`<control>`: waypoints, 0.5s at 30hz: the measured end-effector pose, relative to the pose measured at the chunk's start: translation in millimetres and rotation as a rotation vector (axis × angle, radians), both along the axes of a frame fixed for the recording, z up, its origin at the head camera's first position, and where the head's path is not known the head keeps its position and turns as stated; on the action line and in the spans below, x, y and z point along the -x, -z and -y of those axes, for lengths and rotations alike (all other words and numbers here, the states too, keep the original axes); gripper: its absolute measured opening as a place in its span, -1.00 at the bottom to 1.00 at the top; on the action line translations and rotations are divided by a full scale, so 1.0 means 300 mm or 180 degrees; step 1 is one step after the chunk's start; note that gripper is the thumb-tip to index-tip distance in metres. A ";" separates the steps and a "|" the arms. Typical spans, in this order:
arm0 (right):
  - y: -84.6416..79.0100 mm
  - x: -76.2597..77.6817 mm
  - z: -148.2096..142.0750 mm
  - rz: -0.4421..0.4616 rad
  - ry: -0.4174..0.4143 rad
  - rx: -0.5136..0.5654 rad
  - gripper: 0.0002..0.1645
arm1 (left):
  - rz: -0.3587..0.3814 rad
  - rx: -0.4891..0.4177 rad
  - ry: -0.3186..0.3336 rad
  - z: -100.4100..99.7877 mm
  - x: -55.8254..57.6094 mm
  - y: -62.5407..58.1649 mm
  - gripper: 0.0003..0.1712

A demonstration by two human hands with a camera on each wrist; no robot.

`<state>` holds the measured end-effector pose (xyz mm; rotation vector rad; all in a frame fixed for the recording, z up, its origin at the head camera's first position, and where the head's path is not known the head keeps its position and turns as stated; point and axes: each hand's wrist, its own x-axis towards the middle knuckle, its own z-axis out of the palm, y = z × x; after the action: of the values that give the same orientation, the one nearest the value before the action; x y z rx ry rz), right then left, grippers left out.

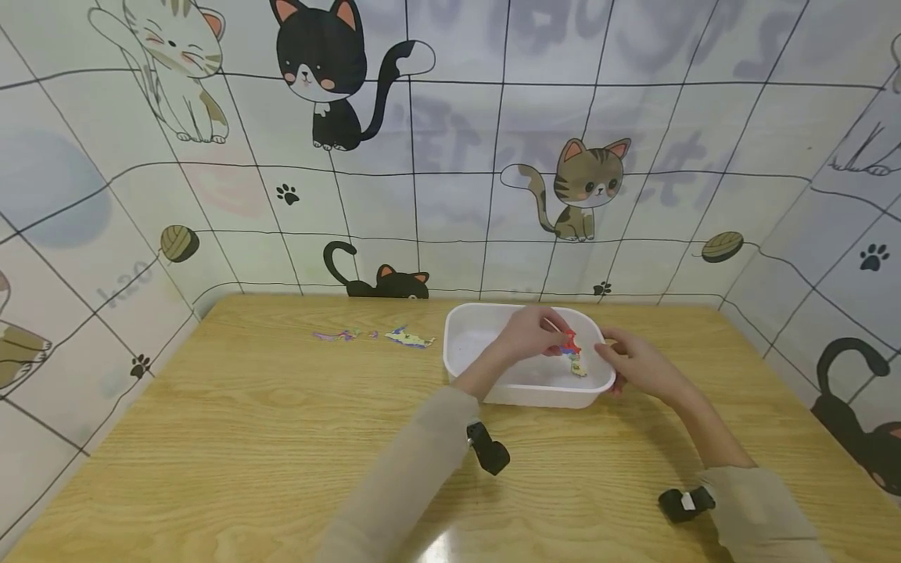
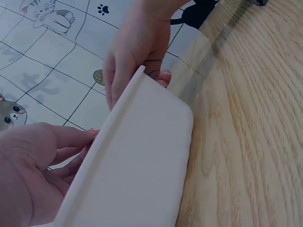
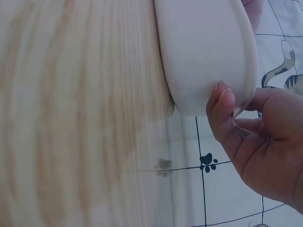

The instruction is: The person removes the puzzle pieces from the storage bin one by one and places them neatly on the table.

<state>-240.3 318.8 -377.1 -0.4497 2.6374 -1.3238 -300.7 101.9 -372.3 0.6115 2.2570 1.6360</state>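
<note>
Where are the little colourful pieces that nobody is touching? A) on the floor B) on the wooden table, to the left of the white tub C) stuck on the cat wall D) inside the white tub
B: the loose colourful pieces lie flat on the wooden table, left of the white tub and apart from it.

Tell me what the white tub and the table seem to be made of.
Tub: probably plastic, going by its smooth, matte white wall with rounded corners and a thin moulded rim. Table: wood or a wood-look laminate; it shows light grain lines, and a slight sheen reflects light near the front edge.
</note>
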 end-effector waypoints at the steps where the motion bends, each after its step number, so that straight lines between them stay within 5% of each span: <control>1: 0.001 0.000 -0.001 0.0000 0.0002 -0.0007 -0.40 | 0.0017 -0.0036 -0.0028 0.006 -0.002 -0.004 -0.94; 15: 0.000 0.002 0.004 -0.0015 0.0067 -0.0131 -0.35 | -0.0044 -0.0374 -0.0153 0.108 -0.028 -0.045 -0.92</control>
<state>-240.8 317.7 -377.0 -0.4210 2.6749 -1.2733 -292.3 69.5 -358.9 0.6026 2.2136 1.8031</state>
